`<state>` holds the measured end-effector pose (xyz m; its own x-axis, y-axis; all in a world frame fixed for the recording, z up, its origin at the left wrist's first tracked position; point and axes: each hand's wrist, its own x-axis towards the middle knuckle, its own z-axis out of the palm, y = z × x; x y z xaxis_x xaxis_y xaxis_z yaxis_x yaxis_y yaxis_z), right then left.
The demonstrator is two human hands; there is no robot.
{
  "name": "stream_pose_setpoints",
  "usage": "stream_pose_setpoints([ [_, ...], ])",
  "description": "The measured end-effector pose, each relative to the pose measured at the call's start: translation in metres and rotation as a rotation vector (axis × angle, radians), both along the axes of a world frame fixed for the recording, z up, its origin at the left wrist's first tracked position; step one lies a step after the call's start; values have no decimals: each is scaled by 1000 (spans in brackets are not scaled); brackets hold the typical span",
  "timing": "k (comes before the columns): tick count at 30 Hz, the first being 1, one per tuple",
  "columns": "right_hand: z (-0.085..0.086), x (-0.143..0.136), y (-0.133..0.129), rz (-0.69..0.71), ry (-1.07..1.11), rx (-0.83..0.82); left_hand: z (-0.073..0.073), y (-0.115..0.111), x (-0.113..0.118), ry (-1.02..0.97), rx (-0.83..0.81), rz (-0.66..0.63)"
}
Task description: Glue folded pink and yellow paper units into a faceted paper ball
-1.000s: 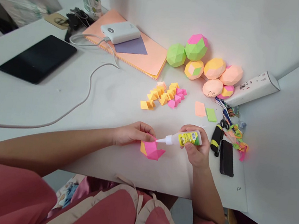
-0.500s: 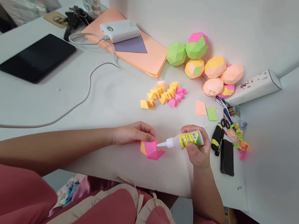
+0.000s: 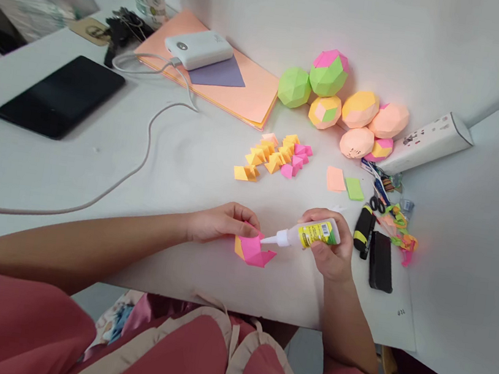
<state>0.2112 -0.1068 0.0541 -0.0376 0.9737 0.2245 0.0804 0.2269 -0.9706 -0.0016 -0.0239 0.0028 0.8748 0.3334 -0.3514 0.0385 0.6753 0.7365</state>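
Near the front of the table, my left hand [image 3: 228, 223] pinches a folded paper piece [image 3: 253, 252], pink with an orange side. My right hand [image 3: 331, 248] is wrapped round a glue bottle [image 3: 314, 234] with a yellow-green label. The bottle lies nearly level, and its white nozzle points left, with the tip at the upper edge of the pink paper; whether glue is coming out is too small to tell. Beyond my hands lie several folded orange paper units [image 3: 261, 153] and pink paper units [image 3: 297, 161].
Several paper balls [image 3: 329, 74] stand against the wall. Pink sticky notes [image 3: 336, 179] and green ones [image 3: 354, 189] lie before them. Scissors [image 3: 377, 204], a yellow-black cutter [image 3: 364, 222] and a black case [image 3: 381, 261] are at right. A power bank [image 3: 199, 50], cable and tablet [image 3: 62, 95] occupy the left.
Both hands keep almost the same place, with the paper piece and glue bottle still held. The view has shifted very slightly.
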Motion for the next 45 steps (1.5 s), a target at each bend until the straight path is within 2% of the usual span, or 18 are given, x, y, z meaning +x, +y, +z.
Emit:
stream_pose_setpoints([
  [8, 1, -1, -1, 35, 28, -37, 1, 1, 1, -13, 16, -7],
  [12, 0, 2, 0, 10, 80, -81, -2, 1, 0, -27, 9, -1],
  [17, -7, 8, 11, -162, 202, -104, -4, 1, -1, -88, 28, -18],
  [20, -18, 12, 20, -282, 173, -207, -4, 1, -1, -151, 42, -32],
  [23, -33, 15, 27, -453, -74, -250, -4, 1, -1, -180, 48, -37],
  [25, -43, 18, 29, -622, -418, -143, -3, 1, -1, -181, 49, -37],
  [27, -49, 21, 30, -715, -764, -41, -3, 1, -1, -174, 48, -39],
  [29, -53, 24, 29, -720, -1000, -36, -2, 1, 0, -161, 45, -38],
  [32, -54, 25, 27, -687, -1198, -83, -1, 0, 0, -139, 38, -30],
  [35, -49, 19, 30, -641, -1300, 73, -3, 0, 0, -134, 28, -22],
  [38, -42, 5, 48, -506, -1289, 206, -5, 1, 0, -144, 32, -32],
  [40, -39, -5, 67, -432, -1248, 89, -5, 1, -1, -156, 42, -37],
  [42, -40, -12, 90, -461, -1180, -106, -5, 1, 0, -162, 46, -34],
  [43, -42, -13, 100, -482, -1098, -199, -5, 0, 0, -159, 45, -30],
  [45, -47, -12, 117, -555, -781, -285, -3, 0, 1, -144, 40, -24],
])
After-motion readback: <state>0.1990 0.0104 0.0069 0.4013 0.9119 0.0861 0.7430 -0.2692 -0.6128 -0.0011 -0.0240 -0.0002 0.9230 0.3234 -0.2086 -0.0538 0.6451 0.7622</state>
